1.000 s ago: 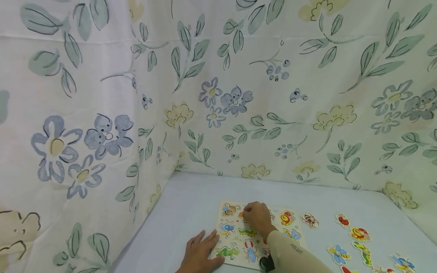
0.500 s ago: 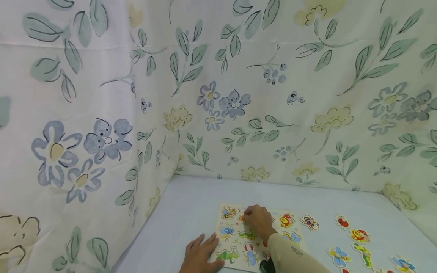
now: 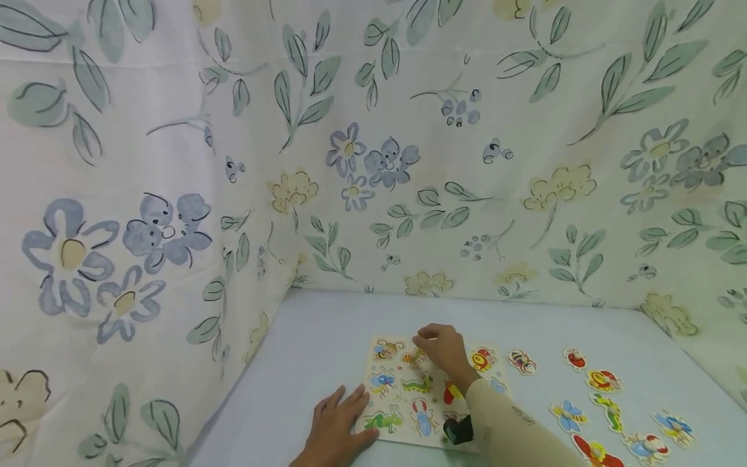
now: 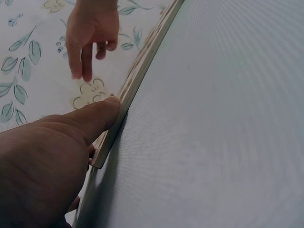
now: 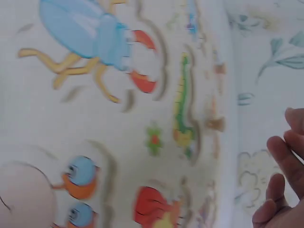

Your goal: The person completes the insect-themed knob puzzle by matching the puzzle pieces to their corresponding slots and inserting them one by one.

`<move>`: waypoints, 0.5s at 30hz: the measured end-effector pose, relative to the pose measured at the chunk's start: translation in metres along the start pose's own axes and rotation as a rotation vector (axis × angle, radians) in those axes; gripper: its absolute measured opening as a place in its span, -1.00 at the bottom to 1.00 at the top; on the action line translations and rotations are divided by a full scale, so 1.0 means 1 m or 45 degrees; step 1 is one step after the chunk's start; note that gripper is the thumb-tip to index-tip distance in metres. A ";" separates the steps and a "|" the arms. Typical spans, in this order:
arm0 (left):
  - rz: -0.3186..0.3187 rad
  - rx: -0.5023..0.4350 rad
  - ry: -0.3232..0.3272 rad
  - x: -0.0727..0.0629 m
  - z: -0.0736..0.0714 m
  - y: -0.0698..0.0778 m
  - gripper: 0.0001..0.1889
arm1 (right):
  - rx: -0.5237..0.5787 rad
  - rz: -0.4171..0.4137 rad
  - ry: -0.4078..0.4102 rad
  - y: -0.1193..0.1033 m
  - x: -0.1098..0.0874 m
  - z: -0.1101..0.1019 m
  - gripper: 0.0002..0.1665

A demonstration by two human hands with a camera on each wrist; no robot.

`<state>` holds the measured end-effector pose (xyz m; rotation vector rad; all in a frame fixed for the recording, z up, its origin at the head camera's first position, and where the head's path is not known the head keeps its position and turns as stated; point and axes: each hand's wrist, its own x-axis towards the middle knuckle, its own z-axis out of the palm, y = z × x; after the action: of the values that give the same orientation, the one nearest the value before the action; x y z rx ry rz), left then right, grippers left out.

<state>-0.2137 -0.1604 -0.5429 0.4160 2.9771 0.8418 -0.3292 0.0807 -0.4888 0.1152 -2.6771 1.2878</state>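
A wooden insect puzzle board (image 3: 403,440) lies on the white table, printed with bright bugs. My left hand (image 3: 337,425) rests at its near left corner with fingers spread on the table; in the left wrist view the thumb (image 4: 102,114) lies on the board's edge (image 4: 147,53). Above the back row hovers my right hand (image 3: 445,350), just over an orange striped insect (image 3: 412,359). In the left wrist view, the fingers of the right hand (image 4: 92,35) hang downward with nothing visible between them. The right forearm hides part of the board's right side.
Loose insect pieces lie right of the board: a spider (image 3: 521,362), a ladybird (image 3: 574,359), a green caterpillar (image 3: 608,412), a blue-winged bee (image 3: 569,416), a red-winged butterfly (image 3: 596,451) and others. A floral curtain (image 3: 350,259) stands behind and left.
My right hand has lifted off the orange striped insect in the back row, which now shows more fully. The left hand has stayed at the corner. The head view has shifted slightly.
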 end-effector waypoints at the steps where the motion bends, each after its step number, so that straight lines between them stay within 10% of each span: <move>1: 0.000 -0.003 0.001 0.000 0.000 0.000 -0.18 | 0.009 -0.004 0.019 -0.001 0.000 -0.004 -0.76; 15: 0.014 0.028 0.018 0.000 0.003 0.000 -0.19 | 0.141 -0.080 0.176 -0.025 -0.010 -0.085 -0.68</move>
<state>-0.2132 -0.1587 -0.5450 0.4293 3.0025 0.8171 -0.3057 0.1310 -0.4195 0.1188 -2.4683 1.3715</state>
